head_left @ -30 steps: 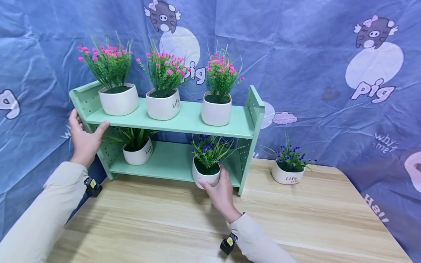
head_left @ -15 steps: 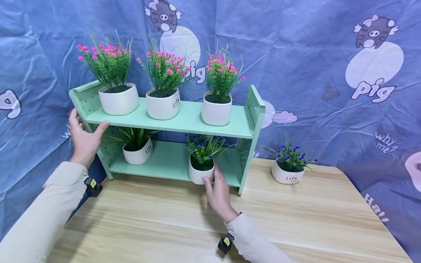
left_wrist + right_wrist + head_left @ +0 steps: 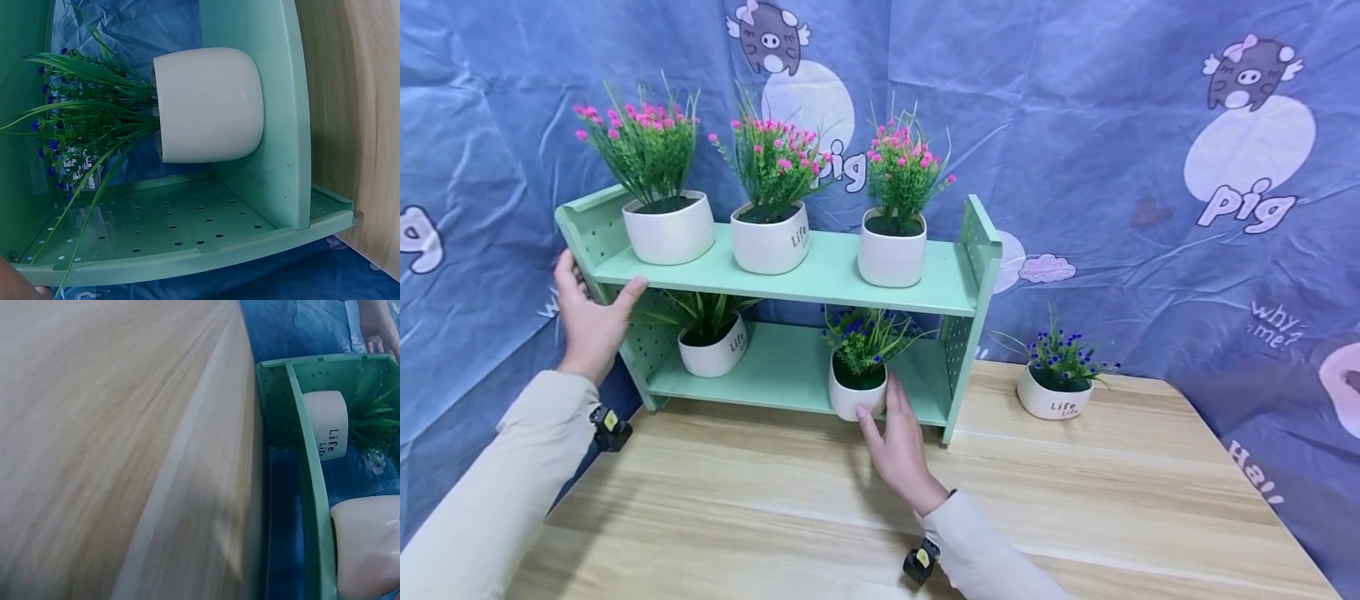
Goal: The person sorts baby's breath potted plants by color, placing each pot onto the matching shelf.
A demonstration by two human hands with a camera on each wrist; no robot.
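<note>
A two-tier green shelf [image 3: 805, 287] stands on the wooden table. My left hand [image 3: 592, 327] grips its left side panel, thumb at the front and fingers behind the edge. On the lower tier, toward the right, sits a white pot [image 3: 857, 398] holding a plant with blue flowers [image 3: 867, 342]. My right hand [image 3: 898, 442] touches that pot, its straight fingers along the right side and its thumb at the lower front. Another white pot [image 3: 209, 106] sits at the lower left. The right wrist view shows both lower pots but not the right hand.
Three white pots with pink flowers stand on the upper tier: left [image 3: 670, 233], middle [image 3: 771, 243] and right [image 3: 892, 257]. One more white pot [image 3: 1054, 400] with blue flowers stands on the table [image 3: 1097, 500] to the right. A blue printed cloth [image 3: 1090, 167] hangs behind.
The lower right pot has moved slightly left and back onto the lower tier. My right hand has followed it, with its fingers straighter. The left hand keeps its place.
</note>
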